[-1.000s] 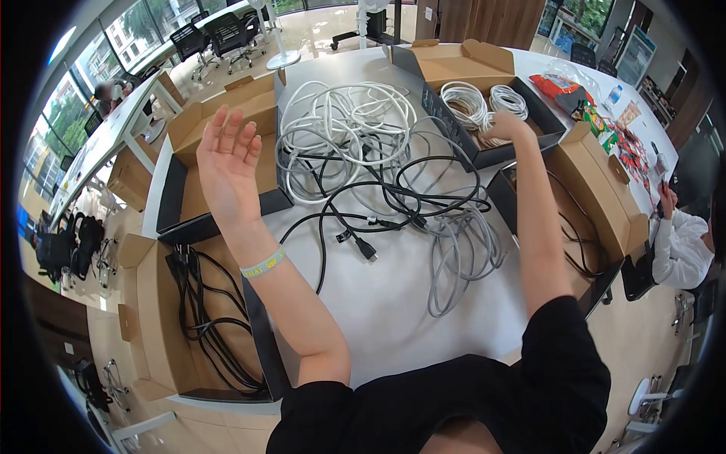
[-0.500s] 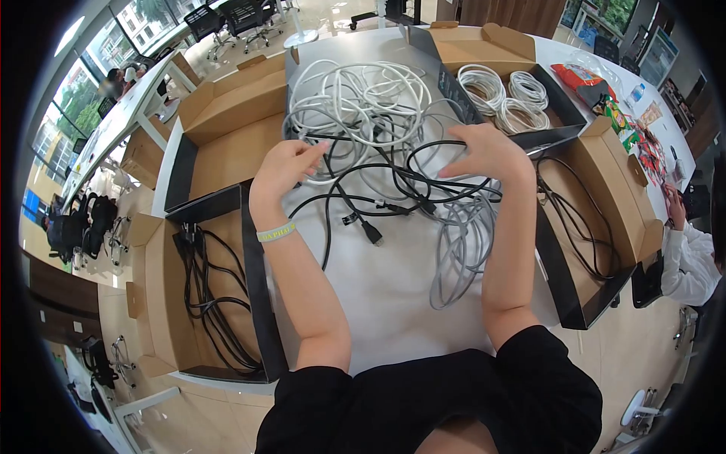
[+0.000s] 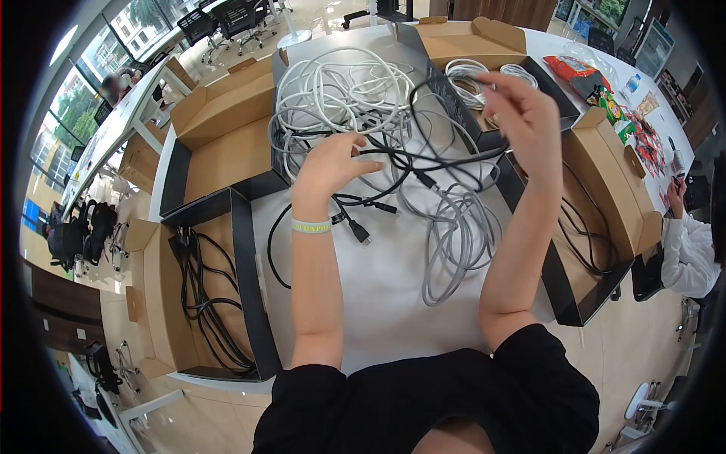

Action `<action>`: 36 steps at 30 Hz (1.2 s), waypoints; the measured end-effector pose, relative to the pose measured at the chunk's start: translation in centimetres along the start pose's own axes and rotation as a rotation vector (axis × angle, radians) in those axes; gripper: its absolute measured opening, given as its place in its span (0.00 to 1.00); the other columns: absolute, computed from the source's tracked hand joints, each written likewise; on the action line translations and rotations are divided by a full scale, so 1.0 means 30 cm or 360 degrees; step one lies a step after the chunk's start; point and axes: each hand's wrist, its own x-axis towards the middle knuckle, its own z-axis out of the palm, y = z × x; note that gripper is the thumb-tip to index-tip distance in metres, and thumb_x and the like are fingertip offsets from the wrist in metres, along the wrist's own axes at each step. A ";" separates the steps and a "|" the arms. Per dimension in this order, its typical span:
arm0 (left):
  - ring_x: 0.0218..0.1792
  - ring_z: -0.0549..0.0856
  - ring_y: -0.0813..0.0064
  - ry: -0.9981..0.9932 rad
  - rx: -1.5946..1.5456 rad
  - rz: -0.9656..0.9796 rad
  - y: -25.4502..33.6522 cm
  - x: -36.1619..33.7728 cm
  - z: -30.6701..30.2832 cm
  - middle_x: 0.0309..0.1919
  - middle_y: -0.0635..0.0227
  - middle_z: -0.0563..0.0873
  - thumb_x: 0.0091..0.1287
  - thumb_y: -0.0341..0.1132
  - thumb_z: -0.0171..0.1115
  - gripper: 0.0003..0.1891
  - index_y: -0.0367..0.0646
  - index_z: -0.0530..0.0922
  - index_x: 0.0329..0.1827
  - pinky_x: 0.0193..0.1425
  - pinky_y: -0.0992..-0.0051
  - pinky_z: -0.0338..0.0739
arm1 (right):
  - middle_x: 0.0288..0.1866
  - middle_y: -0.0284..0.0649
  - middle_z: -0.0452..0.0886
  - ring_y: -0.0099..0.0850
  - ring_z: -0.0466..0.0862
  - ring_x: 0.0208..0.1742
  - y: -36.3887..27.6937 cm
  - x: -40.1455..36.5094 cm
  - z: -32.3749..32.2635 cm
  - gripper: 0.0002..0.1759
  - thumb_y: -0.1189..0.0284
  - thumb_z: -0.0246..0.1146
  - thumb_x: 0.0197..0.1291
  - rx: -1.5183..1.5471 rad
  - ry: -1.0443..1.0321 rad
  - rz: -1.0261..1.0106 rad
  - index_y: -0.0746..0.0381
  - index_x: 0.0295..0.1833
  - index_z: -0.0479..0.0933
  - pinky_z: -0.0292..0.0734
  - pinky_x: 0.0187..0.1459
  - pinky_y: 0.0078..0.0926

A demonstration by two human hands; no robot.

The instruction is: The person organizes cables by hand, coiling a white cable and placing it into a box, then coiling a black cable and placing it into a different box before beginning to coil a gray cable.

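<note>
My left hand (image 3: 333, 165), with a pale wristband, is over the black cables (image 3: 401, 157) in the middle of the table, thumb and fingers apart and nothing held. Raised at the right, my right hand (image 3: 522, 113) is closed on a black cable, whose loop (image 3: 414, 102) hangs to its left. Tangled white cables (image 3: 344, 91) lie beyond my left hand. Coiled grey cable (image 3: 457, 234) rests between my forearms. A black connector (image 3: 358, 231) lies on the table near my left wrist.
Open boxes surround the pile: one with black cables (image 3: 204, 303) at left, an unfilled one (image 3: 231, 155) behind it, one with white coils (image 3: 467, 79), one with black cable (image 3: 594, 242). Snack bags (image 3: 575, 74) are at right, near a seated person (image 3: 690, 246).
My right hand has risen and moved away from me, lifting a black cable loop. My left hand has shifted right over the black cables.
</note>
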 end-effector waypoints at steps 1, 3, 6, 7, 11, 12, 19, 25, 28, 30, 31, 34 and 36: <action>0.40 0.80 0.65 0.0020 0.0040 0.0037 -0.011 0.004 0.003 0.36 0.55 0.80 0.45 0.48 0.68 0.28 0.35 0.76 0.44 0.45 0.72 0.72 | 0.21 0.31 0.74 0.14 0.68 0.20 -0.014 -0.002 -0.010 0.11 0.77 0.56 0.56 0.0002 0.0002 -0.0004 0.67 0.44 0.76 0.61 0.22 0.12; 0.42 0.79 0.64 0.0020 0.0032 -0.0021 -0.008 -0.001 -0.003 0.39 0.54 0.80 0.44 0.48 0.69 0.30 0.35 0.75 0.45 0.47 0.72 0.72 | 0.24 0.32 0.76 0.13 0.67 0.20 -0.050 -0.016 -0.036 0.11 0.78 0.55 0.58 0.0469 0.0414 -0.0222 0.67 0.46 0.75 0.59 0.21 0.09; 0.43 0.77 0.62 0.0101 0.0191 0.0121 -0.038 0.009 0.010 0.40 0.56 0.79 0.46 0.49 0.68 0.29 0.36 0.77 0.45 0.48 0.71 0.71 | 0.26 0.36 0.76 0.13 0.67 0.19 -0.086 -0.033 -0.063 0.12 0.79 0.54 0.58 0.0434 0.0803 -0.0497 0.69 0.47 0.74 0.58 0.21 0.07; 0.43 0.77 0.62 0.0103 0.0189 0.0124 -0.043 0.013 0.015 0.40 0.56 0.79 0.46 0.49 0.68 0.29 0.36 0.77 0.45 0.48 0.71 0.71 | 0.26 0.38 0.77 0.13 0.67 0.19 -0.102 -0.039 -0.071 0.12 0.80 0.54 0.58 0.0460 0.1002 -0.0610 0.70 0.47 0.74 0.58 0.20 0.07; 0.47 0.77 0.63 -0.0092 -0.0066 0.0026 0.034 0.006 -0.008 0.43 0.57 0.79 0.45 0.49 0.69 0.30 0.37 0.76 0.48 0.51 0.70 0.70 | 0.26 0.42 0.77 0.15 0.66 0.18 -0.137 -0.058 -0.083 0.12 0.81 0.53 0.57 0.0494 0.1376 -0.0840 0.73 0.47 0.73 0.58 0.19 0.08; 0.47 0.77 0.64 0.0164 -0.0082 0.0337 0.060 -0.001 -0.002 0.45 0.58 0.78 0.45 0.49 0.70 0.32 0.38 0.74 0.49 0.52 0.70 0.69 | 0.25 0.44 0.77 0.16 0.65 0.16 -0.147 -0.060 -0.084 0.12 0.82 0.53 0.56 0.0446 0.1374 -0.0913 0.73 0.46 0.73 0.57 0.18 0.08; 0.46 0.77 0.65 0.0586 -0.0295 0.1415 0.317 -0.011 0.186 0.41 0.64 0.79 0.48 0.37 0.67 0.22 0.43 0.75 0.47 0.57 0.73 0.65 | 0.18 0.35 0.68 0.17 0.59 0.16 -0.215 -0.133 -0.138 0.14 0.80 0.53 0.56 0.0570 0.1696 -0.1206 0.71 0.49 0.68 0.53 0.17 0.12; 0.42 0.79 0.67 0.0241 -0.0350 0.1145 0.191 0.073 0.219 0.32 0.68 0.82 0.46 0.18 0.52 0.15 0.42 0.76 0.36 0.62 0.63 0.60 | 0.20 0.31 0.63 0.19 0.62 0.21 -0.247 -0.216 -0.248 0.08 0.77 0.54 0.56 0.0470 0.2371 -0.1337 0.60 0.43 0.68 0.53 0.21 0.14; 0.43 0.79 0.67 0.0471 -0.0421 0.1161 0.212 0.026 0.125 0.33 0.68 0.82 0.47 0.17 0.49 0.14 0.42 0.76 0.34 0.62 0.59 0.58 | 0.21 0.31 0.64 0.21 0.63 0.22 -0.229 -0.203 -0.252 0.08 0.69 0.53 0.58 0.0462 0.2496 -0.1196 0.58 0.41 0.68 0.55 0.23 0.16; 0.41 0.81 0.69 0.0630 -0.0509 0.1165 0.214 -0.004 0.052 0.32 0.67 0.83 0.57 0.22 0.50 0.04 0.39 0.74 0.30 0.59 0.63 0.64 | 0.23 0.32 0.67 0.22 0.67 0.24 -0.212 -0.171 -0.230 0.15 0.60 0.49 0.60 0.0583 0.2378 -0.1058 0.60 0.44 0.68 0.59 0.25 0.18; 0.41 0.81 0.69 0.0632 -0.0505 0.1160 0.220 -0.028 0.020 0.32 0.67 0.83 0.57 0.22 0.50 0.04 0.39 0.74 0.30 0.59 0.63 0.64 | 0.26 0.35 0.71 0.23 0.71 0.28 -0.205 -0.133 -0.211 0.18 0.61 0.47 0.61 0.0270 0.2404 -0.0899 0.63 0.47 0.68 0.63 0.27 0.17; 0.35 0.81 0.74 0.0658 -0.1118 0.0703 0.202 -0.075 -0.044 0.30 0.65 0.82 0.67 0.33 0.47 0.12 0.35 0.74 0.28 0.47 0.73 0.72 | 0.37 0.44 0.79 0.26 0.77 0.34 -0.117 -0.070 -0.123 0.18 0.66 0.50 0.63 0.0167 0.1744 -0.0875 0.69 0.51 0.69 0.68 0.28 0.15; 0.31 0.80 0.78 0.0839 -0.0935 0.0697 0.164 -0.069 -0.074 0.29 0.63 0.82 0.70 0.42 0.42 0.21 0.32 0.75 0.28 0.36 0.79 0.74 | 0.33 0.40 0.78 0.19 0.76 0.31 -0.111 -0.033 -0.060 0.17 0.77 0.55 0.59 0.0435 0.1360 -0.0529 0.69 0.54 0.68 0.67 0.28 0.10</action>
